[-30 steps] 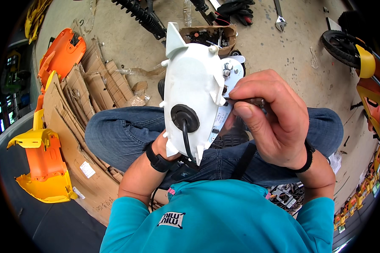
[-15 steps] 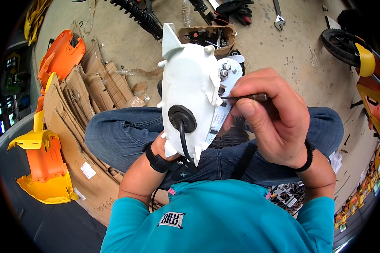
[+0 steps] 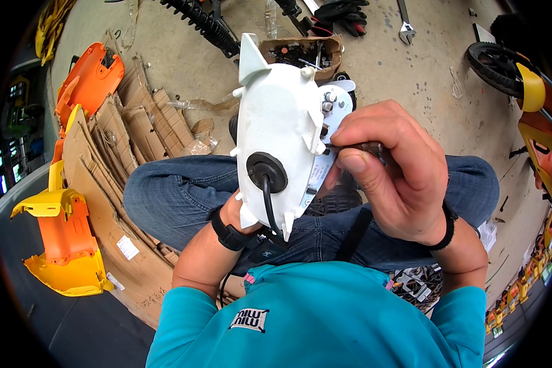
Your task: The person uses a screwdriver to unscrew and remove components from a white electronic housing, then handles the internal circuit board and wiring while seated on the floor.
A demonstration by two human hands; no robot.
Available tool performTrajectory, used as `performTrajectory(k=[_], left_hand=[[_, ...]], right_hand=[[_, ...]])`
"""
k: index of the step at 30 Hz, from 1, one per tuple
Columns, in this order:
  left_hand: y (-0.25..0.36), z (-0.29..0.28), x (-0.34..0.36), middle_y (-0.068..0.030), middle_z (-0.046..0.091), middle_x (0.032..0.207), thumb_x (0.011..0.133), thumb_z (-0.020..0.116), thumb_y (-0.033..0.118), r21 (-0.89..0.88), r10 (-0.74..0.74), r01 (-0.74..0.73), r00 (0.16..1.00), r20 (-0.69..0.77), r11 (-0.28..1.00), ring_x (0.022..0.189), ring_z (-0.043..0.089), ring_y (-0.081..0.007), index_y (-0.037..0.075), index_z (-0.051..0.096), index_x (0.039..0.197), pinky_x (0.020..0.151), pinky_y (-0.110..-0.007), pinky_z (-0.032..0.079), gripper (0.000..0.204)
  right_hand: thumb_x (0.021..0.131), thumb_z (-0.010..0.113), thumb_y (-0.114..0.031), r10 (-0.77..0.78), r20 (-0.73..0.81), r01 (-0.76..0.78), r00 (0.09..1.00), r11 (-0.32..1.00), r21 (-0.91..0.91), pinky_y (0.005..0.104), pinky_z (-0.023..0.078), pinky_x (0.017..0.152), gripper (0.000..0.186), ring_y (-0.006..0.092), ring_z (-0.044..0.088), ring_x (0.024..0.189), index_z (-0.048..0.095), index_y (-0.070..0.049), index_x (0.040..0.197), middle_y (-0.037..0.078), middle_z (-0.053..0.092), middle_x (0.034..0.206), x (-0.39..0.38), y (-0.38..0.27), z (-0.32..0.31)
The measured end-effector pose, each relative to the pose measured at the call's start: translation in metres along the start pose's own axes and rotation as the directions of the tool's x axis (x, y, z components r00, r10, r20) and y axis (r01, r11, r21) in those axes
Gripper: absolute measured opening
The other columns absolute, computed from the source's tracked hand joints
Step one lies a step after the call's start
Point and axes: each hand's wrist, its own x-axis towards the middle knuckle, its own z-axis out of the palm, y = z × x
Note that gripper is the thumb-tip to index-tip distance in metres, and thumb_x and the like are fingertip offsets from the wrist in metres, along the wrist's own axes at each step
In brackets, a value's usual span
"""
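A white plastic housing [image 3: 282, 116] with pointed tabs stands over my lap. A black rubber grommet [image 3: 267, 172] sits in its wall, and a black cable [image 3: 270, 211] comes out of it. Behind the housing's right edge shows a pale panel [image 3: 320, 172] with small electronic parts. My left hand [image 3: 230, 212] grips the housing from behind; most of its fingers are hidden. Pinched between thumb and fingers of my right hand [image 3: 405, 178] is a small screwdriver [image 3: 371, 147]. It points left at the gap between housing and panel; its tip is hard to make out.
Cardboard sheets [image 3: 98, 178] lie to my left with orange and yellow plastic covers [image 3: 67, 245]. Ahead stand a carton [image 3: 334, 52] of small parts and a black coil-spring shock absorber [image 3: 202, 24]. An adjustable wrench [image 3: 406, 27] and black gloves [image 3: 340, 12] lie beyond; a wheel [image 3: 494, 70] is at far right.
The screwdriver's handle has turned and sits deeper within my right hand's fingers. The white housing has shifted very slightly to the right.
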Motion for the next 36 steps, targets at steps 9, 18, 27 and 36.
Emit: performTrajectory(k=[9, 18, 27, 36], left_hand=[[0.001, 0.003, 0.002, -0.0129, 0.059, 0.088, 0.095, 0.047, 0.032, -0.106, -0.067, 0.064, 0.997, -0.023, 0.992, 0.073, 0.058, -0.0171, -0.004, 0.050, 0.111, 0.061, -0.025, 0.048, 0.039], [-0.001, 0.000, 0.001, -0.0122, 0.059, 0.090, 0.094, 0.049, 0.028, -0.028, -0.014, 0.014, 1.000, -0.001, 1.000, 0.075, 0.058, -0.0165, -0.004, 0.049, 0.112, 0.062, -0.024, 0.049, 0.037], [-0.004, -0.001, 0.002, -0.0116, 0.058, 0.091, 0.092, 0.051, 0.024, 0.001, 0.003, -0.003, 1.000, 0.008, 1.000, 0.076, 0.057, -0.0158, -0.003, 0.049, 0.114, 0.064, -0.024, 0.049, 0.035], [-0.003, -0.002, 0.001, -0.0109, 0.058, 0.093, 0.091, 0.053, 0.020, 0.035, 0.026, -0.027, 0.999, 0.018, 0.999, 0.078, 0.057, -0.0152, -0.003, 0.048, 0.115, 0.065, -0.024, 0.049, 0.033]], right_hand=[[0.087, 0.060, -0.003, -0.016, -0.013, 0.016, 1.000, 0.999, -0.032, 0.0265, 0.047, 0.067, 0.013, 0.0186, 0.059, 0.078, 0.058, 0.004, 0.098, 0.013, 0.060, 0.093, -0.001, 0.001, 0.000], [0.088, 0.060, -0.005, 0.027, -0.032, -0.026, 0.999, 0.999, 0.033, 0.0262, 0.047, 0.070, 0.014, 0.0185, 0.058, 0.080, 0.058, 0.004, 0.099, 0.013, 0.060, 0.094, -0.002, 0.000, 0.002], [0.086, 0.061, -0.003, 0.014, -0.025, -0.014, 1.000, 1.000, -0.001, 0.0280, 0.047, 0.069, 0.013, 0.0211, 0.058, 0.080, 0.058, 0.003, 0.098, 0.013, 0.061, 0.091, -0.001, 0.000, 0.003], [0.091, 0.054, -0.003, 0.118, -0.025, -0.112, 0.993, 0.979, 0.170, 0.0242, 0.050, 0.063, 0.013, 0.0157, 0.062, 0.071, 0.054, 0.005, 0.102, 0.014, 0.056, 0.097, -0.005, -0.001, 0.005]])
